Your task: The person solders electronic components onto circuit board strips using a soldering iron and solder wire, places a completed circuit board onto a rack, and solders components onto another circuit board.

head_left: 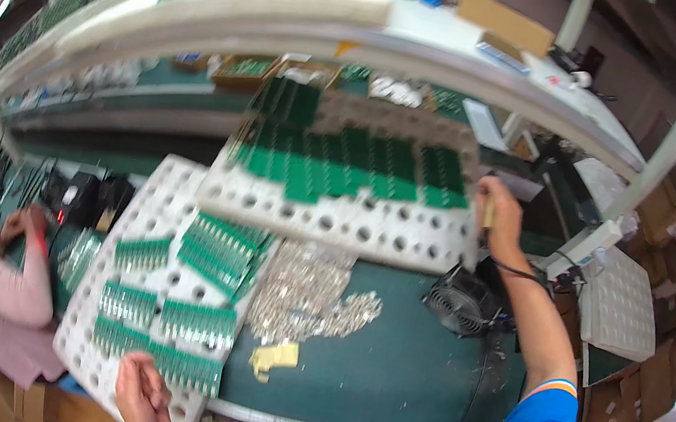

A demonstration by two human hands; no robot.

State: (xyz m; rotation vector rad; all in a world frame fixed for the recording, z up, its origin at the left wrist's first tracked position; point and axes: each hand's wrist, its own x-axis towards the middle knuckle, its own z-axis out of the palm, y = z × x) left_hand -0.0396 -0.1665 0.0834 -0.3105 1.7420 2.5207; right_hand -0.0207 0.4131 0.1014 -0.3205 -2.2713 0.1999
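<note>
My right hand [500,217] is closed around the yellowish handle of a soldering iron [489,210] with a dark cord, at the right edge of a raised white perforated board [328,220]. Rows of green circuit boards [354,165] lie across that board. At the lower left, my left hand [142,397] has its fingers curled together beside the nearest circuit boards [185,368]; anything inside them is hidden. These boards rest in several groups on a second white perforated board [150,212], which slants toward me. A pile of small metallic parts [303,289] lies right of it.
A small black fan [464,300] stands below my right hand. A yellow scrap [274,358] lies on the green tabletop [384,368]. At the left, another person in pink [6,295] works at the bench. A white shelf [438,28] spans the back; cartons [661,350] are at right.
</note>
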